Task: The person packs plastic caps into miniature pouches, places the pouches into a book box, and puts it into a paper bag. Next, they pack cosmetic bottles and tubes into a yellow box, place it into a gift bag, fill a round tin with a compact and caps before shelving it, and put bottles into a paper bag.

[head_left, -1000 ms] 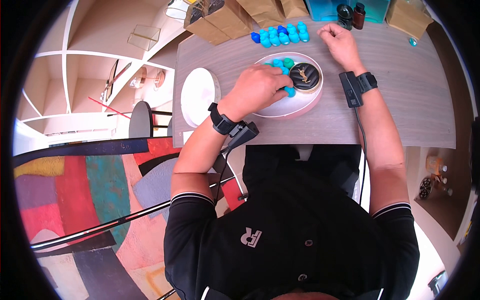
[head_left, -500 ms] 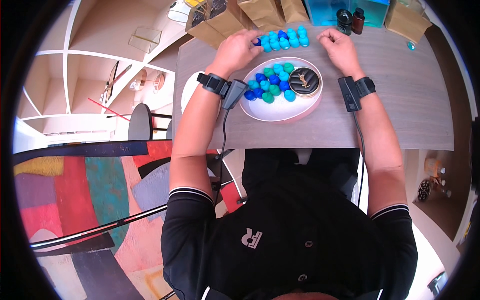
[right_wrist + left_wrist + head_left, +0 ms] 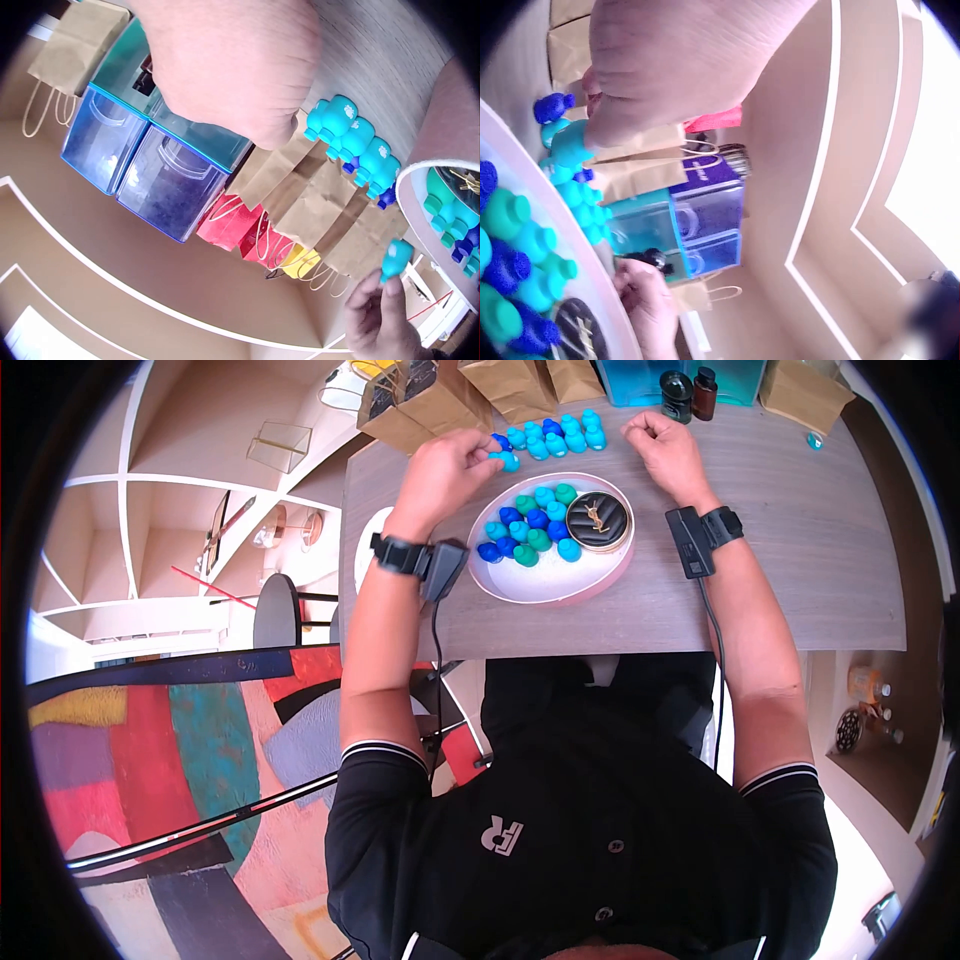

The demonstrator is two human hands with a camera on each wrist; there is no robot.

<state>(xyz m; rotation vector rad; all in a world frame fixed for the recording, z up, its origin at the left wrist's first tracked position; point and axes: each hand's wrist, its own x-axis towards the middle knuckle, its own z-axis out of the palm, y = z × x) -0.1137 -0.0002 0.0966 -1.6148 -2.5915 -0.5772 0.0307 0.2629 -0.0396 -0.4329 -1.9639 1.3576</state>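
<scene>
My left hand (image 3: 440,478) is at the left end of a double row of small bottles (image 3: 568,438), mostly light blue with a few dark blue. Between thumb and fingers it pinches a light-blue bottle (image 3: 397,259), held near a dark blue one (image 3: 553,108). More bottles (image 3: 537,517) in light blue, dark blue and green stand in a pink oval box (image 3: 595,588), beside a round black case (image 3: 598,520) with a gold emblem. Past the row's right end, my right hand (image 3: 668,457) rests on the table with loosely curled fingers, holding nothing.
Paper bags (image 3: 425,415) and a blue clear bin (image 3: 640,385) line the back of the table. A dark jar (image 3: 676,396) and a brown bottle (image 3: 704,395) stand behind my right hand. A white lid (image 3: 371,550) lies left of the box.
My left hand has gone from over the box to the row's left end, uncovering the bottles in the box. It now pinches a light-blue bottle there. The right hand stays put.
</scene>
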